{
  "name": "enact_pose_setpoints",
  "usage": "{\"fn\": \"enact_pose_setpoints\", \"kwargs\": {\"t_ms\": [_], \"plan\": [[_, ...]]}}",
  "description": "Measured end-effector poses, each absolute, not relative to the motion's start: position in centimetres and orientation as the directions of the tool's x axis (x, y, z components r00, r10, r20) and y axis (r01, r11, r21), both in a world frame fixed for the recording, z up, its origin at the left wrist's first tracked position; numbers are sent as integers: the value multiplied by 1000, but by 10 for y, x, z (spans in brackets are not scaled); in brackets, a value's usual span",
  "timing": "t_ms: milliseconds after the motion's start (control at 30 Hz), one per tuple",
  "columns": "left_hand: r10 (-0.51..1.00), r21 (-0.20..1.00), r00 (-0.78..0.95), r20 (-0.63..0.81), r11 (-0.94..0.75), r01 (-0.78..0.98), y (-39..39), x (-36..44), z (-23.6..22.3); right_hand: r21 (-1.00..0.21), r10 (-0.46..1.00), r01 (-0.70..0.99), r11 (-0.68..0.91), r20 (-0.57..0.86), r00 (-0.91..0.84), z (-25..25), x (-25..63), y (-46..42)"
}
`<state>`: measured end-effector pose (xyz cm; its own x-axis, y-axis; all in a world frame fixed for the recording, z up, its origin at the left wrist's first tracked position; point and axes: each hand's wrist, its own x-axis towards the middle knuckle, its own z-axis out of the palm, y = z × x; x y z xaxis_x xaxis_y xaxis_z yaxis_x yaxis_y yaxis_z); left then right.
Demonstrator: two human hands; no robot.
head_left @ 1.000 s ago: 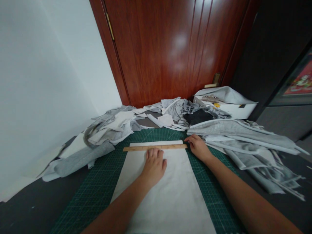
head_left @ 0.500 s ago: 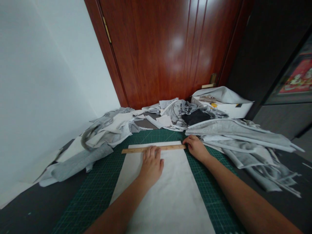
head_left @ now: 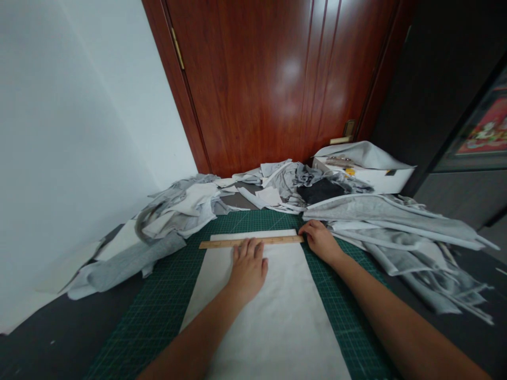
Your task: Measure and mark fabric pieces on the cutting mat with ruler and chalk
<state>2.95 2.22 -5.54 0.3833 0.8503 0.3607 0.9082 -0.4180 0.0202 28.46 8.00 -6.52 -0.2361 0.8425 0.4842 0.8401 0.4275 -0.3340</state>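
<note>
White cloth [head_left: 273, 311] lies flat and long on a green gridded cutting mat [head_left: 146, 311]. Across its far end rests a wooden ruler [head_left: 217, 244], overhanging the cloth's sides. My left hand [head_left: 249, 269] is laid on the ruler and cloth, fingers stretched out and pressing down near the ruler's middle. At the ruler's right end is my right hand [head_left: 320, 240], its fingers curled together beside the cloth's far right corner. Whatever those fingertips pinch is too small or hidden to make out.
Grey and white fabric scraps [head_left: 174, 216] heap along the left and back. Layered grey cloth pieces [head_left: 396, 224] lie at right. Behind them stands a white box [head_left: 384, 179] holding small items. A wooden door [head_left: 253, 84] and white wall [head_left: 79, 105] bound the work surface.
The view has shifted very slightly. Both hands, the ruler and the cloth hold the same places relative to each other.
</note>
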Motion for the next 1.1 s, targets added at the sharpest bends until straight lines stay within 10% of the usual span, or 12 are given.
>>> {"fn": "enact_pose_setpoints", "kwargs": {"t_ms": [1100], "plan": [[824, -45, 394, 407, -412, 910, 21, 29, -56, -283, 859, 911, 300, 496, -129, -71, 289, 84]]}}
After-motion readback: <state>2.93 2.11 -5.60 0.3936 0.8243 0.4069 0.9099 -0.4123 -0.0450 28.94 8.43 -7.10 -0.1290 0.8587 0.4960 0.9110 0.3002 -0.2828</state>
